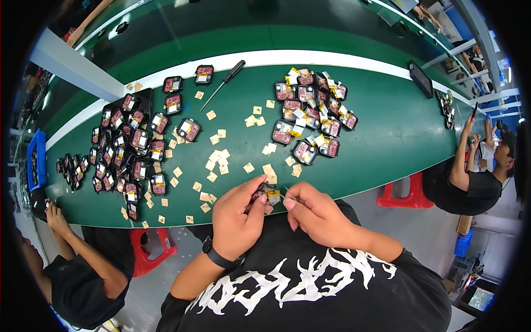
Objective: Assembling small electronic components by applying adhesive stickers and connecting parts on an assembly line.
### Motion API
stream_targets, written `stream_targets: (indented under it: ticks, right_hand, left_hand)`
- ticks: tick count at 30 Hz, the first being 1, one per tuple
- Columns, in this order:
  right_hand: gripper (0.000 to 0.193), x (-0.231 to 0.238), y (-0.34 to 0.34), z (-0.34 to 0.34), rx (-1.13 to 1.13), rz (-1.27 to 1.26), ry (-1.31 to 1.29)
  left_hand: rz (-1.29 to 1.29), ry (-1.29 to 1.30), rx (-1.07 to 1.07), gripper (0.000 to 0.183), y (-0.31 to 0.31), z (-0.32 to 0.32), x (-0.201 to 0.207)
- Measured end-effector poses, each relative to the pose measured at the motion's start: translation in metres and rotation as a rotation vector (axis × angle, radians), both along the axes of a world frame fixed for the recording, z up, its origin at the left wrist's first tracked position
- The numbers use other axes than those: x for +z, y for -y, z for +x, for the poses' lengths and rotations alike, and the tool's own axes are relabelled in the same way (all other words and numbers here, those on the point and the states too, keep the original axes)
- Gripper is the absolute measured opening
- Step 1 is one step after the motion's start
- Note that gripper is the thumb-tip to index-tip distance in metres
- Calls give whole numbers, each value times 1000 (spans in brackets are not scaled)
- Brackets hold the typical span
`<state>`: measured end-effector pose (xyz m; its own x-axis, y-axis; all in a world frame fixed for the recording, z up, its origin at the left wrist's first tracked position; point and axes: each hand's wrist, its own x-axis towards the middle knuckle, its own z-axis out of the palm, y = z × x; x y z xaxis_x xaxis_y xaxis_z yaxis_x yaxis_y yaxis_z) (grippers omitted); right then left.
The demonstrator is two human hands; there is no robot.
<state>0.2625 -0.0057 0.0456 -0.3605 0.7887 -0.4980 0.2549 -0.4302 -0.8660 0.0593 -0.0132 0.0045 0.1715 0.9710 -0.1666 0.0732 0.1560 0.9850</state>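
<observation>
Near the table's front edge, my left hand (239,213) is closed around a small black casing (259,192), with a silver battery and yellow tape (273,195) showing at its right side. Thumb and forefinger of my right hand (315,213) pinch together just right of the tape. A thin, pale sliver shows at those fingertips, too small to name. Small beige paper squares (223,161) lie scattered beyond my hands. A pile of black casings with red circuit boards (139,139) sits to the left, and another pile with yellow-taped batteries (311,116) to the right.
A screwdriver (223,84) lies at the back of the green table (387,127). A black box (421,79) stands at the far right edge. Co-workers sit at left (83,276) and right (470,177), with red stools (406,192) beside the table. A white post (77,63) rises at the left.
</observation>
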Motion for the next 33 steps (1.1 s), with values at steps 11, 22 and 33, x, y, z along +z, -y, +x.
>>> stream_targets:
  ticks: [11,22,33]
  right_hand:
    - [20,-16,-6,-7,-21,-67,21]
    - [18,-15,-2,-10,-57,64,28]
    - [17,-7,-1,-6,-47,229,157]
  left_hand:
    - [305,-230,-23,33,-6,0,-7]
    - [83,-5,41,30,-4,-1,-14]
    - [153,-44,100,28,-4,5,-12]
